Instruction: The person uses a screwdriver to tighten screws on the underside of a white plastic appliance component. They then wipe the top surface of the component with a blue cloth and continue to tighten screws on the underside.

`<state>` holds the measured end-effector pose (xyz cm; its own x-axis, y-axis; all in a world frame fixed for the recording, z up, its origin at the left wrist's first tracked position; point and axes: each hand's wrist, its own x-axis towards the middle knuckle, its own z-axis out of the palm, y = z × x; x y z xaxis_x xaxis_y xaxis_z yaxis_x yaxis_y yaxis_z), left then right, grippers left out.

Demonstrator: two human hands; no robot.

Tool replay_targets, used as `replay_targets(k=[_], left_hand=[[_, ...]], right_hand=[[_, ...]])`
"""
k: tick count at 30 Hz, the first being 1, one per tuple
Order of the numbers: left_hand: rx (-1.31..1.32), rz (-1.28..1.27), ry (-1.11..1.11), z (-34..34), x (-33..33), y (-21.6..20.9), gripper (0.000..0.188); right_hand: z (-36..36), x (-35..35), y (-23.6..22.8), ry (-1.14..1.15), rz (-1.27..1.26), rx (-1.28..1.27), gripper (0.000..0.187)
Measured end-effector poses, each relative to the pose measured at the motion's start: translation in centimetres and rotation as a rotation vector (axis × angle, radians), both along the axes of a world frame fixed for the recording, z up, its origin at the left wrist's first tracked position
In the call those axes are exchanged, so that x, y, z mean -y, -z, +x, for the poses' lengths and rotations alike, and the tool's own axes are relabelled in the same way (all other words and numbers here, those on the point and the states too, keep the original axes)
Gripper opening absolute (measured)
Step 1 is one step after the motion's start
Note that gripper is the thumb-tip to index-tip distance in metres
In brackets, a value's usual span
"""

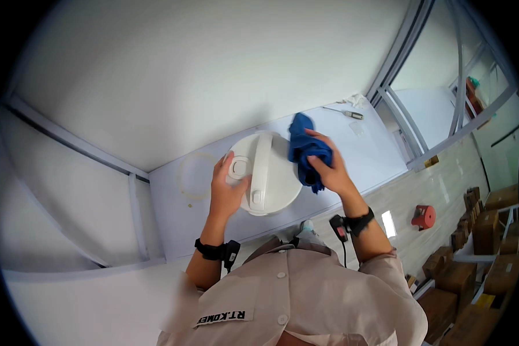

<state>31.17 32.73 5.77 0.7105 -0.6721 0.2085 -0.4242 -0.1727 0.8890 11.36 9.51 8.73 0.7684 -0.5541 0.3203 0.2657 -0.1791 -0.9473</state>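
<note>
White and round, the appliance (pixel 281 190) sits on the pale table (pixel 363 164) right between the person's two hands, a handle (pixel 263 161) running across its top. From here I see the left hand (pixel 226 187) lying on its left side, fingers parted and not closed around anything. The right hand (pixel 328 164) clutches a bunched blue cloth (pixel 303 138) at its right edge; I can't tell whether the cloth touches it. Farther right, a screwdriver (pixel 352 114) lies near the table's back corner.

We see soft light, faint shadow on the smooth white wall (pixel 213 63), glare on the glossy grey floor (pixel 403 202), edges bent.
</note>
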Motion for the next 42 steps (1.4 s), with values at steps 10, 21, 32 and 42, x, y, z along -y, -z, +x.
replay_targets(k=[10, 21, 32, 42], left_hand=[[-0.034, -0.035, -0.038, -0.1, -0.2, 0.2, 0.07], [-0.075, -0.047, -0.053, 0.4, -0.6, 1.0, 0.068], [0.061, -0.044, -0.044, -0.3, -0.3, 0.5, 0.066], [-0.089, 0.085, -0.123, -2.9, -4.5, -1.1, 0.088]], right_hand=[[-1.8, -3.3, 12.4, 0.152, 0.426, -0.05, 0.037], [-1.9, -6.4, 7.0, 0.171, 0.081, 0.165, 0.043], [-3.9, -7.7, 15.0, 0.107, -0.115, -0.072, 0.076], [-0.3, -3.8, 11.5, 0.17, -0.143, -0.486, 0.062]])
